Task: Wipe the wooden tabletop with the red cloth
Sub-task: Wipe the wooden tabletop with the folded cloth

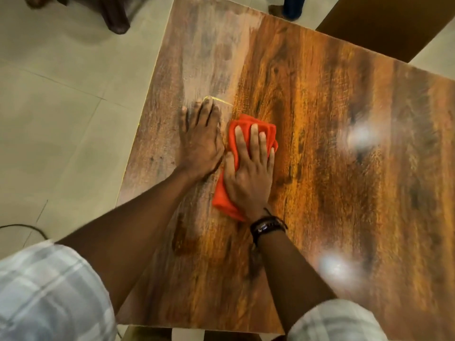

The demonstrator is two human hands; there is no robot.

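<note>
Pale floor tiles (61, 107) are seen to the left of a wooden tabletop (332, 168), whose grain is glossy and orange-brown over most of its width and paler and duller along the left edge. Two blurred light reflections (362, 136) are shown on the right part. A red cloth (242, 120), bunched into a rough pad, is laid on the tabletop toward the left edge, about midway between the near and far edges. It is pressed down by the right hand (250, 178), held flat with straight, slightly spread fingers. The left hand (200, 141) is rested palm down on bare wood just beside the cloth, between it and the left edge, fingers straight. A dark wristband (267, 226) is worn on the right wrist. Pale checked sleeves (49, 291) are seen at the bottom. A thin dark cable (22, 227) is laid on the tiles
</note>
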